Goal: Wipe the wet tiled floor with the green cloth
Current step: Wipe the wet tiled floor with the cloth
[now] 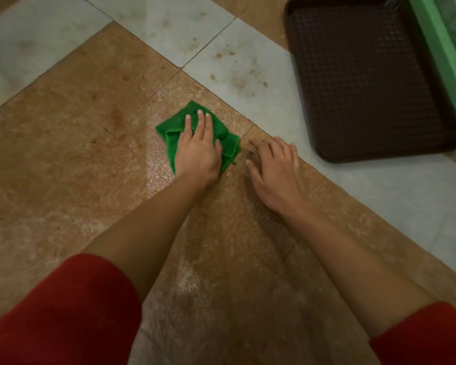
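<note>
Left hand [199, 151], fingers extended flat, pressing the green cloth [174, 125] onto the wet brown tiled floor [77, 167] at centre; right hand [274, 175], fingers spread and empty, at the cloth's 4 o'clock; brown tray [366, 75] at 2 o'clock

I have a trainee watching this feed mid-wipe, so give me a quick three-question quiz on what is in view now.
1. Short answer: what does the right hand hold?
2. Pick one: the green cloth is pressed to the floor by A) the left hand, B) the right hand, C) both hands.
3. True or false: the brown tray lies on the floor apart from the cloth.

Key: 1. Nothing; its fingers are spread over the bare tile. 2. A. 3. True.
</note>
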